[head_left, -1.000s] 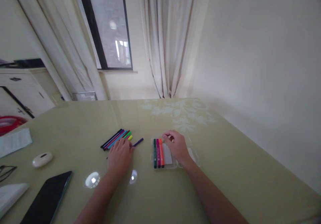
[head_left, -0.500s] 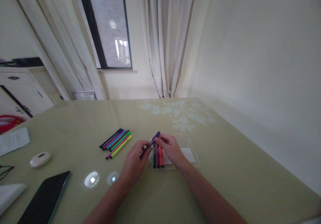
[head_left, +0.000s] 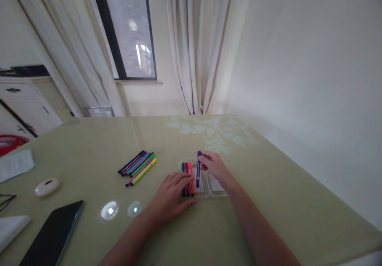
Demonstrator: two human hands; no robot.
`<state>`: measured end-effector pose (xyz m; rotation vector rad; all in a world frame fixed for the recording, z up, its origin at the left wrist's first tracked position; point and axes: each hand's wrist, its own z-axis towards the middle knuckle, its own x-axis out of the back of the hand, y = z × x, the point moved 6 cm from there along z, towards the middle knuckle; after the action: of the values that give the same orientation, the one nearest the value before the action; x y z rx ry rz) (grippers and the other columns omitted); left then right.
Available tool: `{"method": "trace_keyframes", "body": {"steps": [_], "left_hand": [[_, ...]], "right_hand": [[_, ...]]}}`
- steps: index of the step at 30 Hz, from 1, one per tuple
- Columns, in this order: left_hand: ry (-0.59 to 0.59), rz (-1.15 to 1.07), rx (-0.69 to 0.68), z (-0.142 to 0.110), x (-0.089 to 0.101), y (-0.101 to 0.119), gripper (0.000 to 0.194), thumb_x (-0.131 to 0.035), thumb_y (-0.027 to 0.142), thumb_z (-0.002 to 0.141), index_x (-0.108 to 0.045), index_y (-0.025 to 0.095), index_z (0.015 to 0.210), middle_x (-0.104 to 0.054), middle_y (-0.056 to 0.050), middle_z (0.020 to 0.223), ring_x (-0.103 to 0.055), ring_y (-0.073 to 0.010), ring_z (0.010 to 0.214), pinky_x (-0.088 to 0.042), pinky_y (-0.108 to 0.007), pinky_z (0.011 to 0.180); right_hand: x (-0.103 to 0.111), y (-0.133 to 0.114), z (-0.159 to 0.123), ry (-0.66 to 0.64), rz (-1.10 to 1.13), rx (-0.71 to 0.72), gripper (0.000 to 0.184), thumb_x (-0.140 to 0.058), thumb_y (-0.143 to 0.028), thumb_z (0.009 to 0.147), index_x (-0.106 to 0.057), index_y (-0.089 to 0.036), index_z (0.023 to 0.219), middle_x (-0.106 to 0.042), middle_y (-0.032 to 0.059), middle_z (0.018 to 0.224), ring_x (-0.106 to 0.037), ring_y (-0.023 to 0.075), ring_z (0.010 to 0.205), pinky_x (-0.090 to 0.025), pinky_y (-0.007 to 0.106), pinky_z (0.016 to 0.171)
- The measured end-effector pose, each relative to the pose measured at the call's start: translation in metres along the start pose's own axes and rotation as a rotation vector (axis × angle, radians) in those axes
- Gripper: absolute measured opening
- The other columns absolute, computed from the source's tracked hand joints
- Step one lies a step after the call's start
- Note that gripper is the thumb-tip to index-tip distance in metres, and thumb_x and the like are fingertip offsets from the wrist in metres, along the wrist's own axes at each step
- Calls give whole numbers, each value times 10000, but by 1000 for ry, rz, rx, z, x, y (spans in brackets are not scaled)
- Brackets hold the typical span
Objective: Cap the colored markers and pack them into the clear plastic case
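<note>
markers (head_left: pixel 143 166) in mixed colours lie slanted together on the table (head_left: pixel 185 234), left of your hands. your left hand (head_left: pixel 174 190) has its fingers spread over three more markers (head_left: pixel 186 166), lined up in the left half of an open clear case (head_left: pixel 201 195). just right of those, a purple marker (head_left: pixel 198 169) is over the case, its far end pinched by your right hand (head_left: pixel 215 167).

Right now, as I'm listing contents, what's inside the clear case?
Dark green, magenta and orange markers, and white sheets. The left hand partly covers the markers; what lies beneath them cannot be seen.
</note>
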<state>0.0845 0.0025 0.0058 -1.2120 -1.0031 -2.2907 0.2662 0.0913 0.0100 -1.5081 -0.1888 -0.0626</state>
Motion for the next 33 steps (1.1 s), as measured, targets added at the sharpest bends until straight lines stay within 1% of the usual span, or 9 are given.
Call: {"method": "trace_keyframes", "body": {"steps": [3, 5, 10, 14, 17, 24, 30, 33], "left_hand": [[-39, 24, 30, -1, -5, -4, 629, -746, 416, 884, -505, 266, 1446, -639, -102, 1392, -579, -298, 1267, -416, -493, 1094], [-44, 27, 46, -1, -6, -6, 650, -751, 404, 880, -487, 264, 1457, -647, -99, 1381, -585, -295, 1253, -406, -489, 1094], [-68, 67, 40, 0, -4, -3, 624, -741, 371, 890, -501, 296, 1461, -631, -77, 1402, -562, -289, 1265, -393, -482, 1095], [-94, 99, 16, 1, -3, 2, 554, -694, 365, 931, -519, 336, 1456, -617, -62, 1410, -553, -282, 1266, -396, -482, 1080], [-88, 109, 11, 1, -3, 3, 545, -700, 358, 928, -533, 332, 1446, -626, -69, 1392, -560, -287, 1248, -399, -484, 1066], [-99, 123, 9, 2, -4, 4, 543, -728, 328, 908, -550, 307, 1420, -622, -66, 1397, -561, -290, 1243, -391, -490, 1069], [-113, 139, 15, 2, -3, 6, 511, -714, 333, 920, -557, 303, 1406, -620, -61, 1390, -559, -284, 1240, -399, -488, 1067], [-115, 141, 8, 2, -3, 7, 502, -697, 322, 932, -550, 303, 1412, -612, -60, 1402, -556, -280, 1247, -399, -484, 1072]], "right_hand": [[-9, 7, -4, -82, -97, -27, 361, -609, -243, 857, -687, -135, 1192, -662, -26, 608, -631, 141, 547, -492, 245, 564], [-14, 7, -6, -104, -169, -3, 386, -612, -191, 853, -668, -153, 1233, -681, -27, 632, -655, 143, 570, -508, 246, 585], [-19, 3, -10, -103, -312, 37, 311, -604, -105, 831, -706, -157, 1120, -713, 1, 702, -674, 155, 628, -503, 247, 602], [-18, -1, -11, -64, -417, 70, 292, -640, -123, 839, -716, -159, 1119, -734, 19, 752, -677, 163, 676, -507, 259, 647], [-20, -3, -12, -52, -476, 91, 294, -673, -143, 839, -724, -172, 1127, -742, 24, 785, -681, 166, 702, -510, 264, 674], [-21, -7, -14, -50, -484, 85, 316, -740, -144, 808, -750, -170, 1123, -730, 21, 763, -672, 164, 686, -513, 257, 661], [-18, -5, -11, -26, -536, 56, 338, -700, -86, 800, -740, -151, 1129, -728, 25, 775, -672, 151, 682, -509, 247, 663], [-20, -5, -12, -51, -529, 56, 330, -693, -93, 801, -743, -158, 1121, -723, 21, 789, -665, 142, 655, -507, 245, 649]]}}
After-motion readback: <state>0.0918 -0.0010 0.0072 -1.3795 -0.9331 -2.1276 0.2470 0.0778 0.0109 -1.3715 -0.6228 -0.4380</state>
